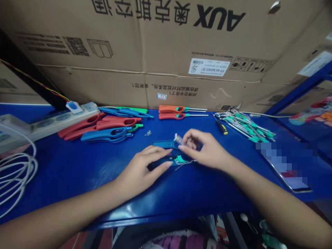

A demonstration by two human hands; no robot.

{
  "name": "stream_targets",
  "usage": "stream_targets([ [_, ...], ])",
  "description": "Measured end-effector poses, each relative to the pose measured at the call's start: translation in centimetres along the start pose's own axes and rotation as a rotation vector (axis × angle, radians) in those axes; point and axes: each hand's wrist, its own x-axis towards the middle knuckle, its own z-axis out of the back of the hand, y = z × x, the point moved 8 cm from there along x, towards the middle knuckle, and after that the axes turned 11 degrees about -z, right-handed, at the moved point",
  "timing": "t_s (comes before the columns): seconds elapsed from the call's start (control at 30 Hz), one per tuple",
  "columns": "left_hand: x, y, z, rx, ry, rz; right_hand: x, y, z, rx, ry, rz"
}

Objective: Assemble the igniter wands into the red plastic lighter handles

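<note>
My left hand (145,165) is closed around one blue lighter casing half (161,161), thumb on the near side and fingers on the far side. In that half sit a green trigger piece (182,158) and thin metal parts. My right hand (209,147) pinches a small clear piece with a white tip (178,139) just above the casing, slightly blurred. Behind it lies a second blue casing half (163,144), partly covered by my fingers. Part of the green piece's right side is hidden under my right hand.
Red casings (116,121) and blue casings (109,135) lie at left by a power strip (62,119). Tiny screws (148,132), orange-red lighters (169,109), a screwdriver (221,127), green-and-metal rods (246,126) and a phone (287,173) are around. A cardboard box (116,86) stands behind.
</note>
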Motion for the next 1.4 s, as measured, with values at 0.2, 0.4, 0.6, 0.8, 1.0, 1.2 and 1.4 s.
stream_targets([
  [0.2,0.0,-0.1,-0.3,-0.220,-0.060,0.044,-2.3,3.0,-3.9,0.003,0.085,0.212],
  [0.4,-0.5,1.9,0.0,-0.413,-0.201,0.270,-2.7,2.6,-4.2,-0.437,0.253,0.373],
  [0.6,-0.5,2.8,0.2,-0.430,-0.235,0.366,-3.3,1.6,-4.5,-0.665,0.366,0.393],
  [0.8,-0.6,3.2,-0.4,-0.389,-0.125,0.415,-2.3,1.3,-3.9,-0.274,0.390,0.287],
  [1.0,-0.7,2.7,-0.7,-0.315,-0.042,0.361,-1.3,0.6,-3.4,-0.082,0.345,0.180],
  [1.2,-0.6,2.4,-0.6,-0.259,-0.033,0.288,-1.1,-1.4,-4.3,0.196,0.452,-0.142],
  [1.4,-0.4,2.1,-0.4,-0.183,-0.010,0.237,-0.6,-2.2,-4.5,0.412,0.422,-0.284],
])
